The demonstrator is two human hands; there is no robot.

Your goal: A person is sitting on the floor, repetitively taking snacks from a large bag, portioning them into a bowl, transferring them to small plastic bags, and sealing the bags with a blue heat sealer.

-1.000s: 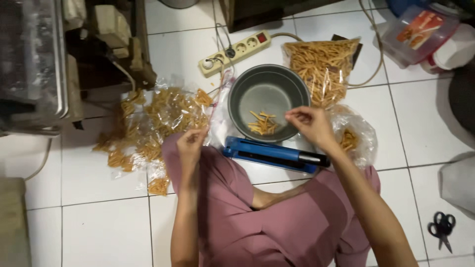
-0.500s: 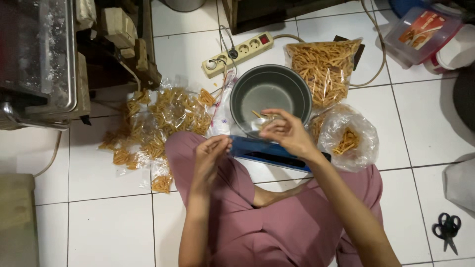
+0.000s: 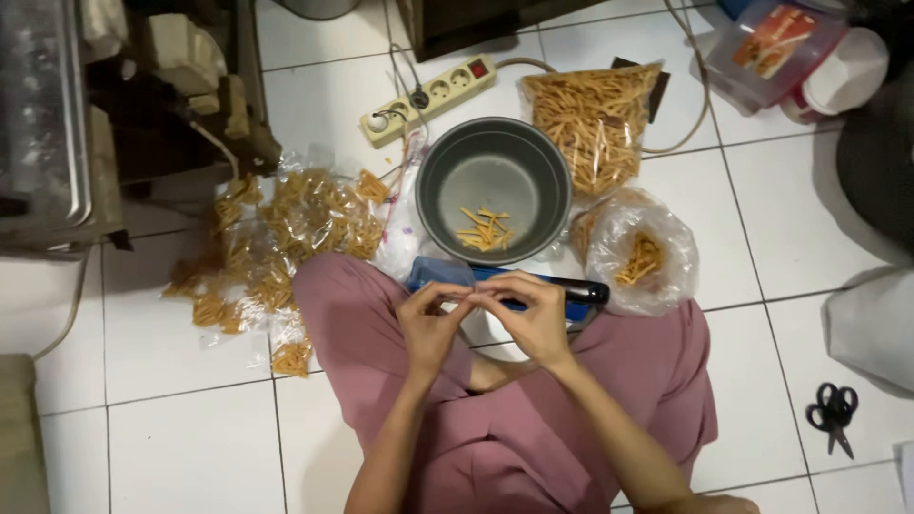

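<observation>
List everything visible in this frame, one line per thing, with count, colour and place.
Metal pot: one, grey, floor centre, a few snack sticks inside.
Bag sealer: one, blue and black, just beyond the hands.
Large bag of sticks: one, clear with orange contents, right of the pot.
Small open bag: one, clear, lower right of the pot.
Filled small packets: a pile, count unclear, left of the pot.
Power strip: one, cream, above the pot.
Scissors: one, black, far right.
Lidded container: one, clear, top right.
Left hand, right hand: fingertips meeting over the lap; what they pinch is unclear.
</observation>
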